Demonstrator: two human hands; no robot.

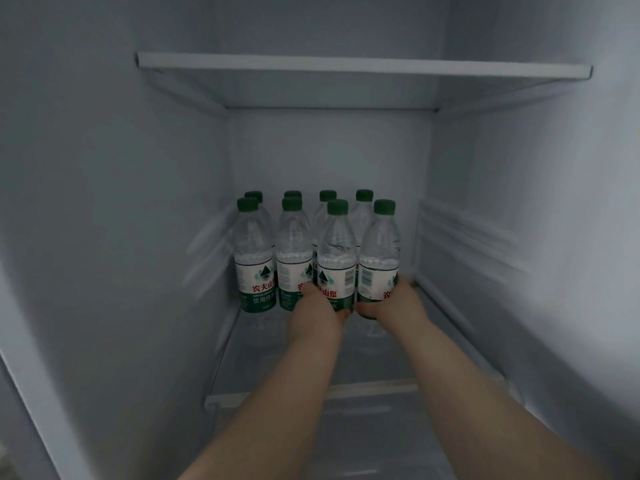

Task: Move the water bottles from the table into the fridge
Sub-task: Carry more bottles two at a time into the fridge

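Observation:
Several clear water bottles with green caps and green-and-white labels stand in two rows on a glass fridge shelf [311, 393]. My left hand [313, 311] grips the lower part of a front-row bottle [337, 258]. My right hand [394, 303] grips the front-right bottle [379, 258] beside it. Both bottles are upright and their bases are hidden behind my hands. Two other front bottles [254, 261] stand to the left, and a back row [327, 199] shows mostly as caps.
The fridge interior is white, with side walls close on both sides. An upper shelf [363, 65] spans the compartment above the bottles. Ribbed rails [460, 244] line the right wall. The shelf's front part lies bare under my forearms.

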